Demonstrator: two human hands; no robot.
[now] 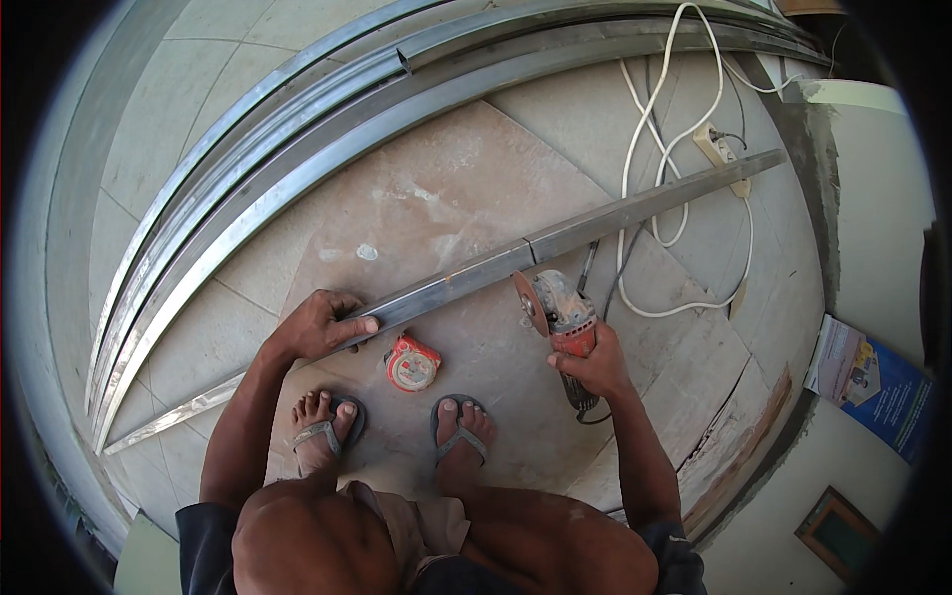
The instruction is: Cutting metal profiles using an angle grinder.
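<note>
A long grey metal tube (436, 283) lies slantwise across the floor, with a dark cut line across it near its middle. My left hand (327, 324) grips this tube left of the line, thumb on top and fingers behind it. In my right hand (597, 365) is an angle grinder (572, 322), red and grey with a dusty guard. Its reddish-brown disc (531, 300) stands just on the near side of the tube, close to the cut line; I cannot tell if it spins. A red tape measure (412, 364) rests on the floor between my hands.
Several long metal profiles (327, 139) lie side by side beyond the tube. A white extension cord (625, 208) loops at the right, with its socket strip (716, 149) by the tube's far end. A blue printed sheet (873, 387) lies at the right. My sandalled feet (461, 436) are near the tape measure.
</note>
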